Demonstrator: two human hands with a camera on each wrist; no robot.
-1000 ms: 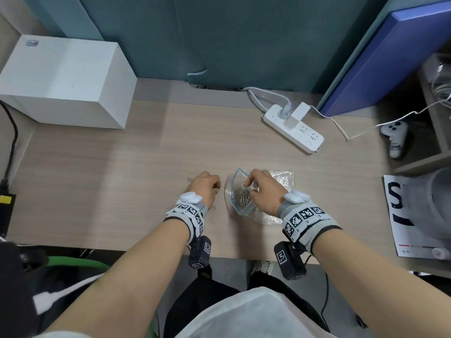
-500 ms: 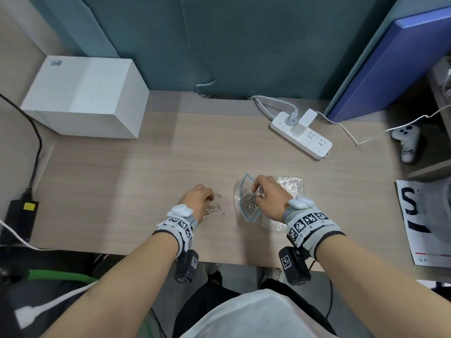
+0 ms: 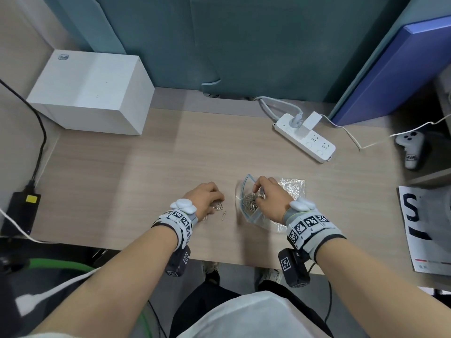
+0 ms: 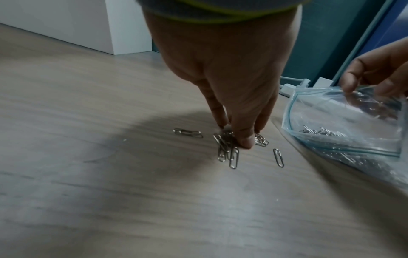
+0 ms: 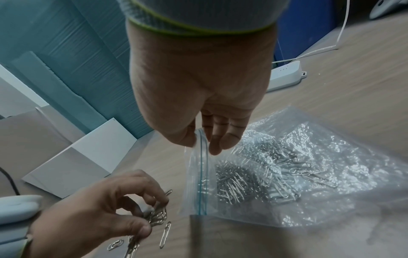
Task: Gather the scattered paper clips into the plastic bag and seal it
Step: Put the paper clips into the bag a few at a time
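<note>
Several loose paper clips (image 4: 229,148) lie on the wooden desk (image 3: 146,179), bunched under the left hand (image 3: 206,196), whose curled fingertips (image 4: 244,141) pinch them. Just right, the right hand (image 3: 271,198) pinches the zip bag (image 5: 298,174) mouth upward; clips inside blur together.

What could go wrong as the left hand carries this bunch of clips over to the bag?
The left hand pinches only part of the paper clips; loose ones may drop or stay behind, like the stray clip. The right hand holds the plastic bag open by one edge, so its mouth could sag shut.
</note>
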